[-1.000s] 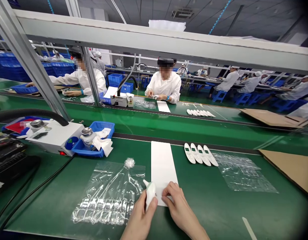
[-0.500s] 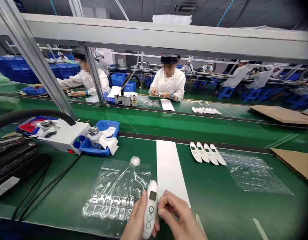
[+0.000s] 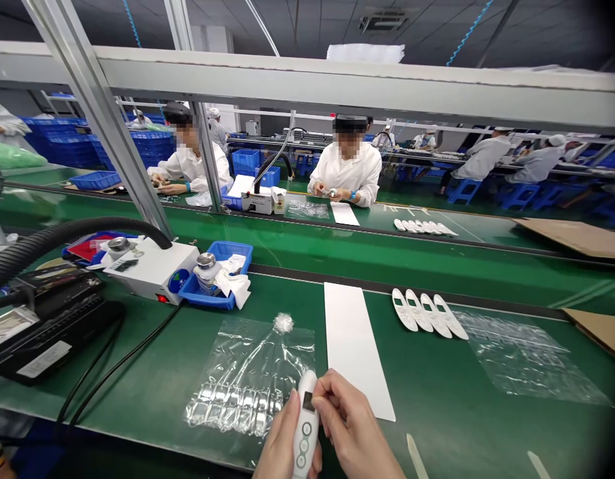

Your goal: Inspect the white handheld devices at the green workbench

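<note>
Factory hall, long green bench [image 3: 137, 386] under an aluminium frame, co-workers in white coats seated at the far side. At the near edge, left hand [image 3: 282, 452] wrapped round a white handheld device [image 3: 306, 432], held just above the bench with display and buttons up. Right hand [image 3: 350, 432] closed in a pinch, fingertips [image 3: 321, 399] at the small display near the device's top, apparently on a film or tab there, too small to tell. Compared with a second ago: then held edge-on with its tip over the white sheet [image 3: 354, 346], now turned face-up and drawn back toward the body, right hand moved from the sheet to the screen; judged from this, attention gone from the sheet to the device's face. Long axis running near-to-far, rounded display end pointing away toward the far edge, button end toward the body and slightly down. Just left, touching nothing, a clear bag [image 3: 252, 379] of small parts. Beyond the sheet to the right, a row of four white shells [image 3: 429, 313], then a flat plastic film [image 3: 531, 359]. Toward the far left corner, a blue tray [image 3: 215, 279] with a jar and cloths, a white box [image 3: 155, 266] with a black hose, a black machine [image 3: 48, 319].
</note>
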Demonstrator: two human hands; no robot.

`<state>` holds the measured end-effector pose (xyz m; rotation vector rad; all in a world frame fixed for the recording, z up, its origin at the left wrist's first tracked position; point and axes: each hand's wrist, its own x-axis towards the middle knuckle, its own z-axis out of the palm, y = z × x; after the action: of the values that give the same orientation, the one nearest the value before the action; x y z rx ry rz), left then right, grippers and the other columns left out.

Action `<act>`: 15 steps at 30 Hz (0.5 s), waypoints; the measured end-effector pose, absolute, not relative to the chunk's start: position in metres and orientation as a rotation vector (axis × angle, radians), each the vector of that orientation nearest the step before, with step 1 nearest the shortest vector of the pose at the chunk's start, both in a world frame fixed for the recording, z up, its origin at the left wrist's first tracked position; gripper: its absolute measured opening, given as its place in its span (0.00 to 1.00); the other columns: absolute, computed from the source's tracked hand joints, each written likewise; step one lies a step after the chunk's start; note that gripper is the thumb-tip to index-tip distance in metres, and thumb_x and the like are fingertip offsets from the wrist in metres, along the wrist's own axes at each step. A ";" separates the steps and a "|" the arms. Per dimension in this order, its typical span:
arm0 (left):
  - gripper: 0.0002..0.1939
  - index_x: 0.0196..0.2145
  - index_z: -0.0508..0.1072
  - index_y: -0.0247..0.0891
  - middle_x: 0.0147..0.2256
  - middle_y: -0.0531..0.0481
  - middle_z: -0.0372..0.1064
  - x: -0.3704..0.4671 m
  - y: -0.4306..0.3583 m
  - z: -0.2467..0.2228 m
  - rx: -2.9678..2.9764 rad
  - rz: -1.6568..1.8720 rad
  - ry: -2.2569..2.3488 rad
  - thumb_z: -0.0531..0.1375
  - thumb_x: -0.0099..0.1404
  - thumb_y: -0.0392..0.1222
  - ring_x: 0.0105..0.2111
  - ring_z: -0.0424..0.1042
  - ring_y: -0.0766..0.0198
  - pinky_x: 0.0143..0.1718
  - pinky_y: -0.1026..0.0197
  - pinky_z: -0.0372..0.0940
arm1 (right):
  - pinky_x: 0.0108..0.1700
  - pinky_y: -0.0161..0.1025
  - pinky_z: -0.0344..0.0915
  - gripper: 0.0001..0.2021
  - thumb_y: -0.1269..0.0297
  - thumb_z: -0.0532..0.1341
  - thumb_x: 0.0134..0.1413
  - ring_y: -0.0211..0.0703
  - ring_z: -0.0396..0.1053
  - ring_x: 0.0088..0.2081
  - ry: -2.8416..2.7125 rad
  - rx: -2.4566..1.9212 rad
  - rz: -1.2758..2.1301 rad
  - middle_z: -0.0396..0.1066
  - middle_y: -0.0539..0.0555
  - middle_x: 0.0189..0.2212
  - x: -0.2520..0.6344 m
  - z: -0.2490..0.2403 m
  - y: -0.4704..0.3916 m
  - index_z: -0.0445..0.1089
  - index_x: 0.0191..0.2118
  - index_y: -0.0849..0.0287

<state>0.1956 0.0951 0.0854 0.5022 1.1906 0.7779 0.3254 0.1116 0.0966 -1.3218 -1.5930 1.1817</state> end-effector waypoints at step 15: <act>0.37 0.38 0.75 0.37 0.16 0.51 0.67 0.192 0.088 0.080 0.550 0.786 1.216 0.59 0.48 0.74 0.20 0.69 0.58 0.23 0.61 0.63 | 0.23 0.32 0.55 0.14 0.55 0.51 0.66 0.35 0.55 0.21 -1.567 -1.308 1.274 0.56 0.45 0.20 0.324 0.092 0.111 0.59 0.30 0.56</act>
<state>0.1915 0.0885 0.0802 0.5495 1.2156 0.7859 0.3238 0.1114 0.0923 -1.3085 -1.5673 1.2742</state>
